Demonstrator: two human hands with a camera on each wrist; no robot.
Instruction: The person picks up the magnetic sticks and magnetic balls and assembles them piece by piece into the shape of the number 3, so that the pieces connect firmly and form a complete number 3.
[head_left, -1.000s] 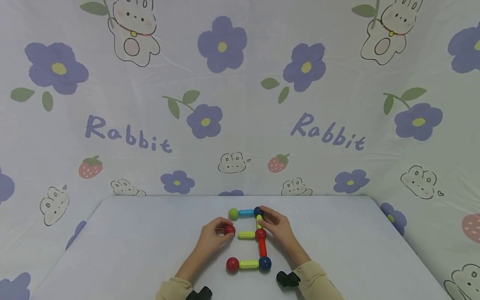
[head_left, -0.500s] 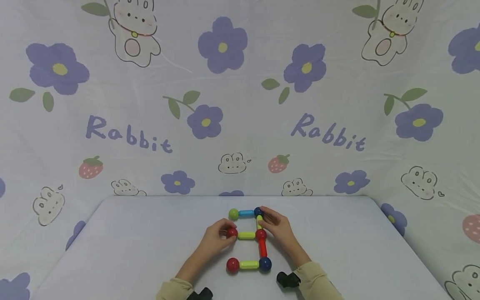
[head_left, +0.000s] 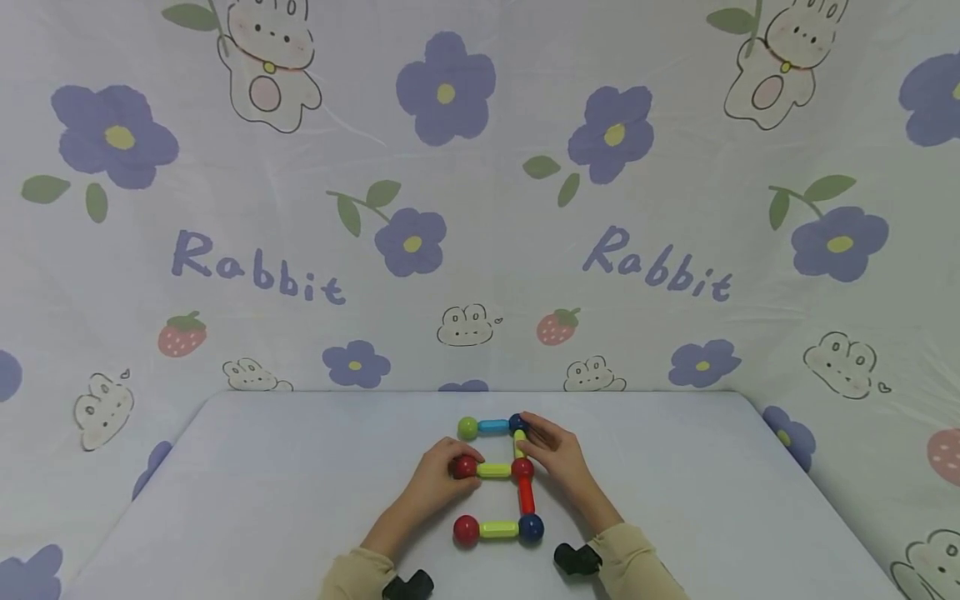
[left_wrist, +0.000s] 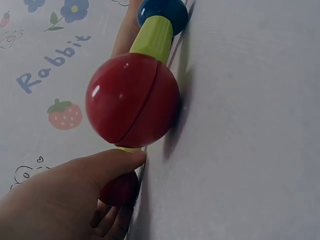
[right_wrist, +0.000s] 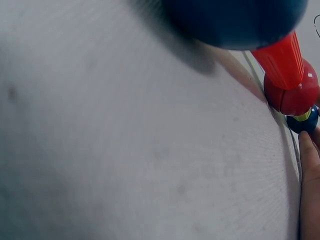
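Note:
Ball-and-rod building pieces lie joined on the white table. My left hand (head_left: 431, 479) holds a red ball (head_left: 465, 467) between thumb and fingers, against the left end of the middle yellow-green rod (head_left: 494, 471). That rod meets another red ball (head_left: 522, 468) on the right. At the far right corner, my right hand (head_left: 561, 458) pinches a dark blue ball (head_left: 517, 423), its thumb by the upper yellow-green rod (head_left: 519, 443). A light blue rod (head_left: 493, 426) links it to a green ball (head_left: 467, 428). In the left wrist view, the held ball (left_wrist: 120, 190) is partly hidden by the thumb.
Nearer the person, a red rod (head_left: 527, 497) runs to a dark blue ball (head_left: 531, 529), a yellow-green rod (head_left: 498, 529) and a red ball (head_left: 466, 531). The table (head_left: 247, 492) ends at a patterned cloth backdrop (head_left: 495, 183).
My left hand has moved right with its red ball, closing the gap to the middle yellow-green rod. Its fingers now reach farther over the ball. The right hand stays in place.

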